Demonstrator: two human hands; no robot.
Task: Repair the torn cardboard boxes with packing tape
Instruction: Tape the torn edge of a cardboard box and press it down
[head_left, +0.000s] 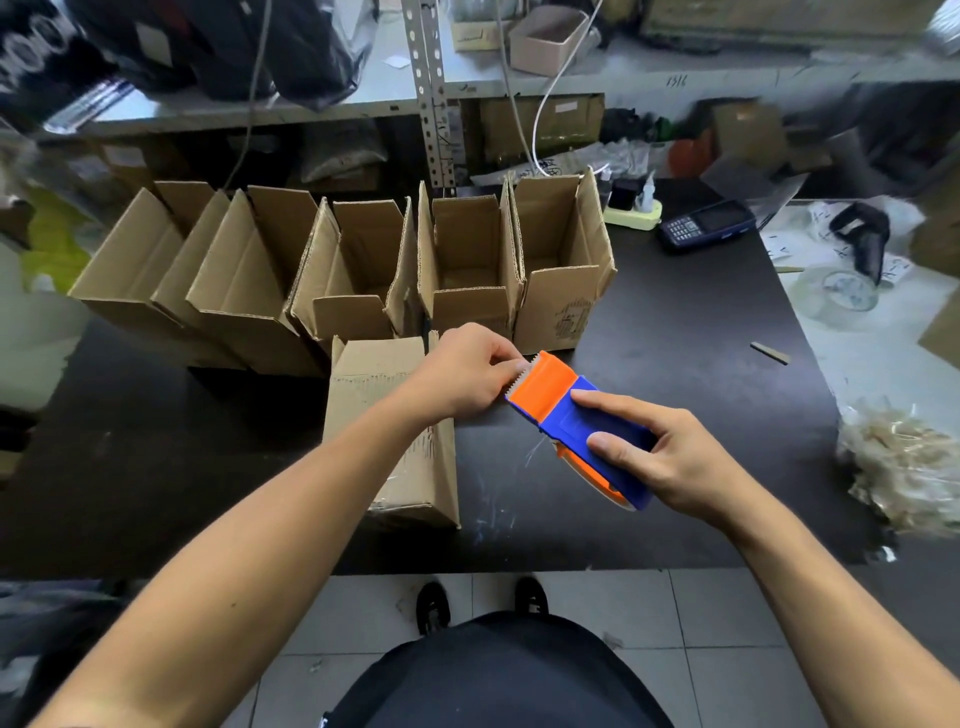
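A big dark worktop (675, 322) fills the middle of the view. A row of open cardboard boxes (363, 260) stands along its far side, flaps up, each one touching the next. In front of the row, one closed cardboard box (374, 379) lies on its side, near the front edge of the worktop. Its top looks scuffed, and the left arm reaches across it.

The tape dispenser (576, 415) is orange and blue. It is held up just to the right of the closed box, with its jagged cutting edge pointing at the left hand. The right hand (670, 457) grips the blue body, with the fingers curled over the top and the thumb along the near side. The left hand (462, 374) is curled, and its fingertips pinch at the toothed orange end, where the tape comes out. The tape itself is too clear to make out.

A crinkly plastic bag (898, 462) sits at the right edge of the worktop. A dark blue phone with buttons (706, 226) lies on the far right part, well apart from the hands. A small flat strip (769, 353) lies alone on the worktop.
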